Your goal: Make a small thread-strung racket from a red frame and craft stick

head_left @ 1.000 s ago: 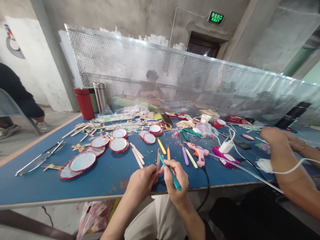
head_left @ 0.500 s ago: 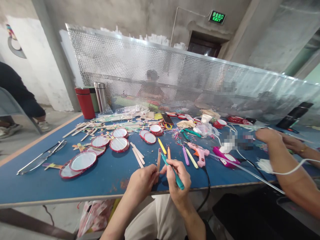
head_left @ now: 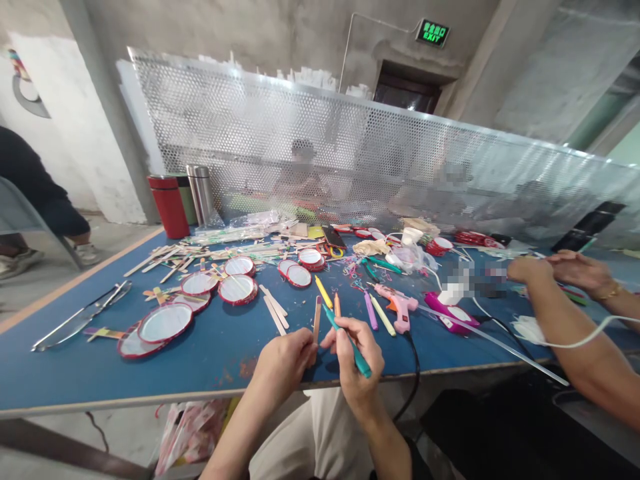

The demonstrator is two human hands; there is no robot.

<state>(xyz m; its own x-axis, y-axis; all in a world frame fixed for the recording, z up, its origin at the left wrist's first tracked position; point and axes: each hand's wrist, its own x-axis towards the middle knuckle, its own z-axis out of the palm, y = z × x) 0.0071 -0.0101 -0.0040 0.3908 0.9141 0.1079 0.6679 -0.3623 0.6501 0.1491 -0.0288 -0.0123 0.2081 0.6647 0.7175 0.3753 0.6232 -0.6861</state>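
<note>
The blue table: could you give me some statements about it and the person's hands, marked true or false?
The right hand has a teal pen in its grip. True.
The left hand holds the yellow pen. False: the left hand holds a wooden stick.
A pink glue gun lies right of the purple pen. True.
The red bottle stands far right. False: the red bottle stands towards the left end of the blue table.

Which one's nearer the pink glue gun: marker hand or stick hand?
The right hand. It's on the near side of the pink glue gun, slightly left; the left hand is farther left.
</note>
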